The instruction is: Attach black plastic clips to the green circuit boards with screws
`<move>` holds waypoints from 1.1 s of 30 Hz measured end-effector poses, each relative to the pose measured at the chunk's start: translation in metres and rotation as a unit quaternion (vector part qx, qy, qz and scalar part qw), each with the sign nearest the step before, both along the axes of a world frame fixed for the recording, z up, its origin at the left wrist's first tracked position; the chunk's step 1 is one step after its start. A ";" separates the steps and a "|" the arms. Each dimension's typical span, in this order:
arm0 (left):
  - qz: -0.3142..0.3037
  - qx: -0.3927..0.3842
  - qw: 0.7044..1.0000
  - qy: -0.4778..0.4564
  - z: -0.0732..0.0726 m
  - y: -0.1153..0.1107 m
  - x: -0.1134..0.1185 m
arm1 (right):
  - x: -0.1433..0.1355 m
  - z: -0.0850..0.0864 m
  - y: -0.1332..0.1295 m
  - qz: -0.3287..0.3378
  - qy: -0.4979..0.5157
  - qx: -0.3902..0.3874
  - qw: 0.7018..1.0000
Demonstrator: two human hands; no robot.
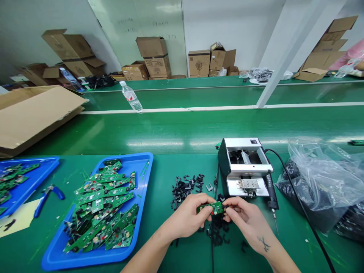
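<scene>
My left hand (193,214) grips a small green circuit board (214,208) by its left end, thumb on top. At the board's right end, the fingers of my right hand (247,218) are pinched together; whether they hold the board itself or a small black part against it is hard to see. Small black plastic parts (182,189) lie scattered on the green bench around and below both hands. Just beyond my right hand stands a silver and black bench machine (246,168). To its right lies a black electric screwdriver (271,193), its bit pointing toward me.
A blue tray (145,197) heaped with circuit boards stands left, with a second blue tray (31,189) farther out. Blue-handled pliers (47,197) lie between them. Plastic bags (321,182) of black parts sit right, near a cable (295,197). A water bottle (131,97) stands behind.
</scene>
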State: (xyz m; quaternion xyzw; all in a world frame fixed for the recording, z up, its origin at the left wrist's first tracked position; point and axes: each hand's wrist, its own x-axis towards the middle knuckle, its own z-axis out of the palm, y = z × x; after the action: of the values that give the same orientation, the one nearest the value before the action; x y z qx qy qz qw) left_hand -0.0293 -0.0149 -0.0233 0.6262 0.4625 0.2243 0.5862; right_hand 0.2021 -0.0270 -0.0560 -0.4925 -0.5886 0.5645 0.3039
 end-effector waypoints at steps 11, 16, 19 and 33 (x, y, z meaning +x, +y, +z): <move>0.033 0.072 0.995 0.068 0.003 0.000 0.004 | -0.002 0.012 0.000 0.016 -0.096 0.129 0.987; 0.036 0.100 0.991 0.080 0.006 -0.001 0.006 | -0.003 0.011 -0.001 0.018 -0.109 0.141 0.984; 0.029 0.100 0.991 0.081 0.007 -0.002 0.007 | -0.001 0.010 -0.002 0.026 -0.116 0.139 0.983; 0.012 0.124 0.992 0.031 0.011 -0.003 0.011 | -0.003 0.014 -0.006 -0.011 -0.182 0.282 0.942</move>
State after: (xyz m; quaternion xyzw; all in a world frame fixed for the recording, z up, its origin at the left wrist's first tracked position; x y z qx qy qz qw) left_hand -0.0188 -0.0181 -0.0126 0.6951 0.4569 0.2672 0.4864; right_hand 0.1994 -0.0330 -0.0420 -0.4877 -0.7632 0.2728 0.3244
